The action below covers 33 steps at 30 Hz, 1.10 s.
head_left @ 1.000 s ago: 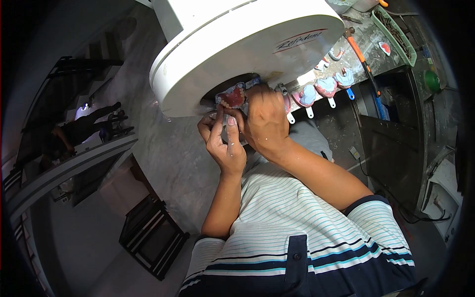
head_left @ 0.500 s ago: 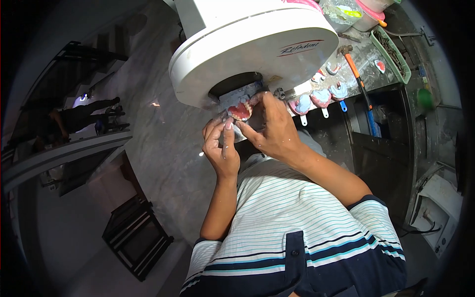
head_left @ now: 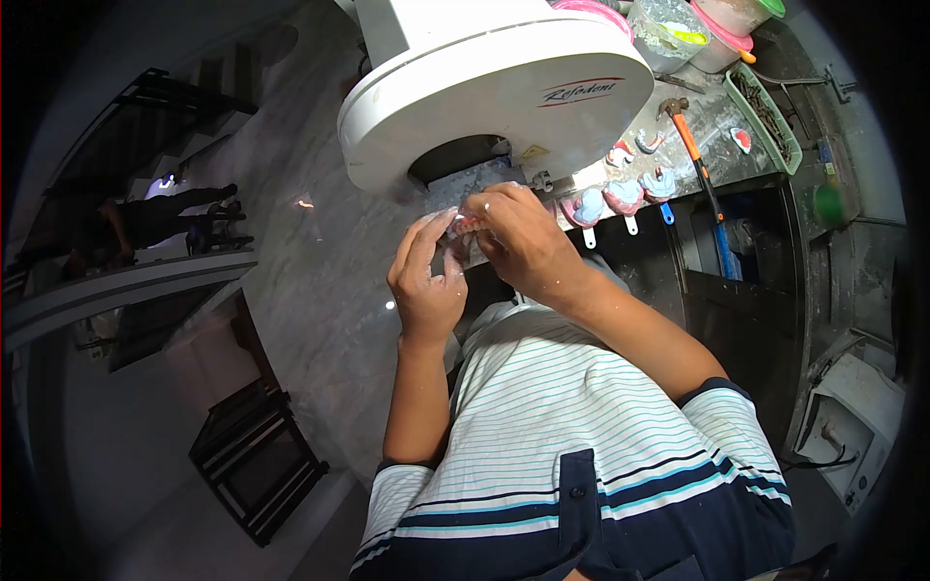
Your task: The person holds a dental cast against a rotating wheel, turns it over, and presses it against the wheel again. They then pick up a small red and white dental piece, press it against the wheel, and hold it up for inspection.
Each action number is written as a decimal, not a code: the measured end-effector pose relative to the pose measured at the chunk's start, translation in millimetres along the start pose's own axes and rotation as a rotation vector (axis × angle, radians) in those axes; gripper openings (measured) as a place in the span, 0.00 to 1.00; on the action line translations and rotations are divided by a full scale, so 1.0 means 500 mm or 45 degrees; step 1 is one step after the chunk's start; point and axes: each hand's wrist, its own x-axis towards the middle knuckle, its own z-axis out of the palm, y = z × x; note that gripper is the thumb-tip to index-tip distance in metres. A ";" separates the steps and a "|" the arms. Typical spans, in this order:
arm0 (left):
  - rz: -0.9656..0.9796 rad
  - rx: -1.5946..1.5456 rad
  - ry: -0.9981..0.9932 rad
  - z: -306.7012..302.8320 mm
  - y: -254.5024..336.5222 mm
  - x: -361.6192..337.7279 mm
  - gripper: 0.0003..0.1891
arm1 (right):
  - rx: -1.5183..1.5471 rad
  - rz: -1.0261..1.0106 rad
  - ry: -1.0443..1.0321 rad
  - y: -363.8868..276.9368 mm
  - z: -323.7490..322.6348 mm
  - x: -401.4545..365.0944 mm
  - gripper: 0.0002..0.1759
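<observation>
A dental model with red wax and a row of teeth (head_left: 468, 226) is held between my two hands, in front of the opening of a white dental model trimmer (head_left: 494, 107). My left hand (head_left: 426, 283) pinches its left side, the fingertips dusted with white. From the right and above, my right hand (head_left: 528, 242) grips the other side, its curled fingers covering much of the model. Behind the hands, the grey plaster-coated table (head_left: 470, 184) of the trimmer sticks out of the dark opening.
To the right, several impression trays (head_left: 623, 197) filled with pale blue material lie along the bench edge. An orange-handled hammer (head_left: 693, 145) rests beyond them. Farther back stand plastic tubs (head_left: 668, 34) and a green tray (head_left: 765, 121) of small metal pieces. A person (head_left: 145, 223) is at the far left.
The model has tilted, so its red inner side, which faced me, is now mostly hidden. Both hands have drawn slightly away from the trimmer opening, the right fingers curling further over the model.
</observation>
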 end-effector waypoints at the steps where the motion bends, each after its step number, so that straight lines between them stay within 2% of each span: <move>1: 0.001 0.001 -0.001 0.001 -0.002 -0.004 0.18 | 0.010 -0.058 0.033 0.004 0.002 -0.001 0.22; 2: -0.006 0.019 0.036 0.001 -0.004 -0.010 0.18 | 0.011 -0.058 0.034 0.003 0.001 -0.004 0.22; 4: -0.014 0.038 0.072 0.000 -0.008 -0.026 0.18 | -0.260 0.037 0.080 0.002 -0.004 -0.009 0.24; 8: 0.031 0.089 0.107 0.002 -0.022 -0.055 0.17 | -0.282 0.025 0.004 0.019 0.000 -0.026 0.26; 11: 0.074 0.113 0.180 0.016 -0.030 -0.066 0.16 | -0.221 -0.082 0.090 0.033 0.014 -0.023 0.26; 13: 0.072 0.119 0.233 0.030 -0.033 -0.061 0.16 | -0.307 -0.074 0.171 0.039 0.016 -0.013 0.23; 16: 0.083 0.161 0.312 0.047 -0.038 -0.029 0.15 | -0.426 -0.053 0.116 0.064 0.023 -0.005 0.19; 29: -0.116 0.185 0.375 0.074 -0.040 0.007 0.14 | -0.468 -0.047 0.105 0.091 0.037 0.029 0.16; 33: -0.099 0.200 0.389 0.079 -0.048 0.006 0.14 | -0.481 -0.030 0.157 0.089 0.040 0.026 0.15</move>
